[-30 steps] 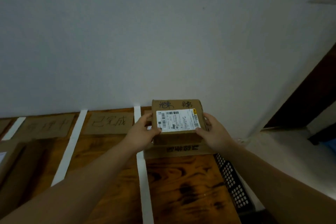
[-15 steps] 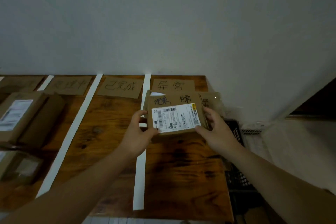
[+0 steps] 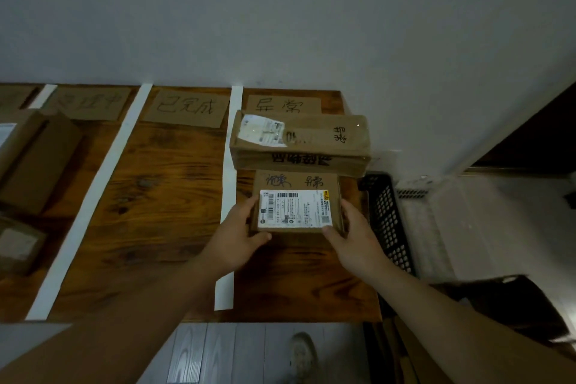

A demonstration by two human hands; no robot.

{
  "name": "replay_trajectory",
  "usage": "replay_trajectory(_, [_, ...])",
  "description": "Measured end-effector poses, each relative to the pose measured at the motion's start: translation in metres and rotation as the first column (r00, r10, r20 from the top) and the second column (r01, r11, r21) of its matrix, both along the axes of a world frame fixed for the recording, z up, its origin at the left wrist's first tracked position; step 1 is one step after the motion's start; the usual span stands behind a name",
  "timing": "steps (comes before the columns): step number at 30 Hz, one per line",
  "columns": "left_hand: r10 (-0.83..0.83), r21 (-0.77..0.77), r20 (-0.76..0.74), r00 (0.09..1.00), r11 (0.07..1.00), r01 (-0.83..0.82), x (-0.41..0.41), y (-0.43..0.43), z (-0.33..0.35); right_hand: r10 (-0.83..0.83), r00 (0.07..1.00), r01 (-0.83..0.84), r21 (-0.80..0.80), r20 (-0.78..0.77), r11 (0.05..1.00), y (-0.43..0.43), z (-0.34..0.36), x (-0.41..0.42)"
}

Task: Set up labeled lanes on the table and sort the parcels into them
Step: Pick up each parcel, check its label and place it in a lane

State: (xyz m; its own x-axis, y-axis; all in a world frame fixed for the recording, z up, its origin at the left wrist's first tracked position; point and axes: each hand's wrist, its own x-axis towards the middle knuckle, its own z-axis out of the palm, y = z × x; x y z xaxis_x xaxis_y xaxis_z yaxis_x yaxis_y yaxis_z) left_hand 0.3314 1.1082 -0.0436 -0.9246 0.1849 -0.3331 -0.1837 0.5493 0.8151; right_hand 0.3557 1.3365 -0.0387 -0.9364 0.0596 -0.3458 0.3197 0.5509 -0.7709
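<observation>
One long parcel (image 3: pixel 300 142) beyond small parcel (image 3: pixel 296 207)

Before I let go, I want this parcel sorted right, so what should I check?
1. The small parcel lies right of the white tape strip, in the rightmost lane: ok.
2. The lane card at the back is uncovered and readable: ok.
3. The small parcel is clear of the right edge of the table: ok.
4. The small parcel rests flat on the table: cannot tell; the left hand and right hand grip its sides.
5. Gap to the bigger parcel behind it: cannot tell.
</observation>
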Motion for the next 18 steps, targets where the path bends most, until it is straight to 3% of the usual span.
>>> replay_trajectory(6, [-0.093, -0.145, -0.021, 0.995, 0.985, 0.089, -0.023, -0.002, 0.004, 0.036, 0.999, -0.037, 0.056, 0.020, 0.998, 0.001, 0.005, -0.025])
replay_trajectory(10, [0.016, -0.246, -0.060, 0.998, 0.969, -0.031, -0.030, -0.022, 0.036, 0.108, 0.992, -0.095, 0.190, -0.061, 0.977, -0.007, 0.036, -0.040])
replay_trajectory(14, [0.078, -0.328, -0.073, 0.994, 0.940, -0.098, -0.026, -0.069, 0.089, 0.243, 0.964, -0.218, 0.203, -0.108, 0.955, -0.050, 0.087, -0.056])
replay_trajectory(18, [0.150, -0.281, -0.137, 0.979, 0.942, -0.184, 0.004, -0.146, 0.139, 0.400, 0.899, -0.358, 0.228, -0.179, 0.905, -0.129, 0.138, -0.057])
